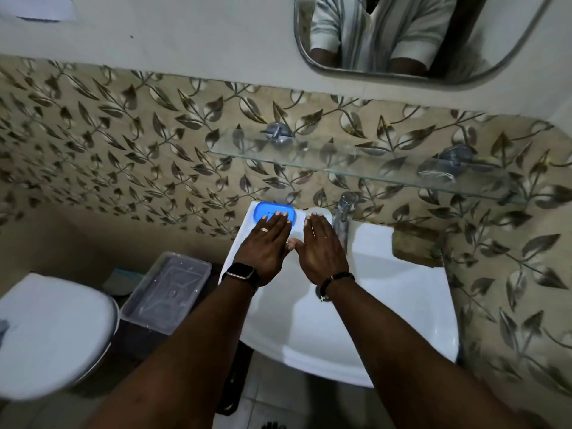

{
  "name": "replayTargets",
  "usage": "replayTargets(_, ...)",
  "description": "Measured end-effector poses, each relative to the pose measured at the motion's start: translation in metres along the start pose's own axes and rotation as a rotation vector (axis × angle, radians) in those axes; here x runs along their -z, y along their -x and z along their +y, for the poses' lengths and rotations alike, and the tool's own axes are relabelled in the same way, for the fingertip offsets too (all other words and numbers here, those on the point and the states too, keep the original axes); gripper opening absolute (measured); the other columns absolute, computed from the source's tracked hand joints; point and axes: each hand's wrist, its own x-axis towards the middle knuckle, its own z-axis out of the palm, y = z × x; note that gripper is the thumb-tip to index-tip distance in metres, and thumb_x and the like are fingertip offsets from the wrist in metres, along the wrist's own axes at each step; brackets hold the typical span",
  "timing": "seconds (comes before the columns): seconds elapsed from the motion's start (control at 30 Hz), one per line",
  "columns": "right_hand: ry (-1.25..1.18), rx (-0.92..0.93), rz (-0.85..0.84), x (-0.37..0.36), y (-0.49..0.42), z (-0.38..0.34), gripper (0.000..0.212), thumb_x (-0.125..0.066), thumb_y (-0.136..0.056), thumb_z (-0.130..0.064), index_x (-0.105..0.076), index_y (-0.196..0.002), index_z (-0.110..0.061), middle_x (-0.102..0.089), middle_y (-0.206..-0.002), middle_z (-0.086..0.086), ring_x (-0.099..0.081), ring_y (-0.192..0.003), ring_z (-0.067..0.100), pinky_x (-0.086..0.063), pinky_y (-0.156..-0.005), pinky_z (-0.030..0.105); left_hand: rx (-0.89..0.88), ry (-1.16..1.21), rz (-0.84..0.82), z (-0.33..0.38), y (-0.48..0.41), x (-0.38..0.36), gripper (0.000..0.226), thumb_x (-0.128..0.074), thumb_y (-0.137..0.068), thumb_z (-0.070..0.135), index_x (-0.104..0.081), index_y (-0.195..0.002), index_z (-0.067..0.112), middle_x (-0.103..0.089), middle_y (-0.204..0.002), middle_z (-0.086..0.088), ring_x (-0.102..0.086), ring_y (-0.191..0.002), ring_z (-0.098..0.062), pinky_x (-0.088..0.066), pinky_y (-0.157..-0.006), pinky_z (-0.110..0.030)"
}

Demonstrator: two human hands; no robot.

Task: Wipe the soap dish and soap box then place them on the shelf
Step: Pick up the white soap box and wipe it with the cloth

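— Hands?
— Left hand (267, 243) flat, fingertips on the blue soap dish (263, 210); right hand (322, 249) flat over the pale soap box (325, 212), centre frame.
— Progress?
— Barely begun, I'd say: no cloth in sight, and the glass shelf (309, 159) above holds neither.

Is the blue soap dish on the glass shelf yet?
No: the blue soap dish lies on the sink ledge, below the glass shelf.

Glossy white ceramic sink (402, 305), clear glass shelf (309, 156), chrome tap (345, 212), blue plastic soap dish (272, 210)
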Motion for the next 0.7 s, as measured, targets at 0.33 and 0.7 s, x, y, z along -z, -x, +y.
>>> replayTargets(0.33, 0.377, -0.011, -0.238, -0.021, -0.008, 0.013, 0.024, -0.05, -0.086, -0.008, -0.074, -0.086, -0.011, -0.072, -0.083, 0.006, -0.056, -0.119, 0.033, -0.043, -0.102, 0.045, -0.155, -0.055, -0.267, -0.003, -0.019, -0.056, 0.052, -0.03, -0.108, 0.03, -0.028, -0.156, 0.009, -0.021, -0.165, -0.011, -0.013, -0.155, -0.029, 0.006, -0.125, -0.042)
replayTargets(0.7, 0.383, -0.01, -0.189, -0.025, -0.015, 0.012, 0.025, -0.047, -0.086, -0.011, -0.071, -0.08, -0.017, -0.07, -0.073, 0.001, -0.06, -0.104, 0.028, -0.043, -0.098, 0.045, -0.116, 0.037, -0.245, -0.006, -0.032, -0.081, 0.056, -0.044, -0.103, 0.029, -0.032, -0.155, 0.014, -0.029, -0.163, -0.007, -0.025, -0.151, -0.027, -0.012, -0.123, -0.038)
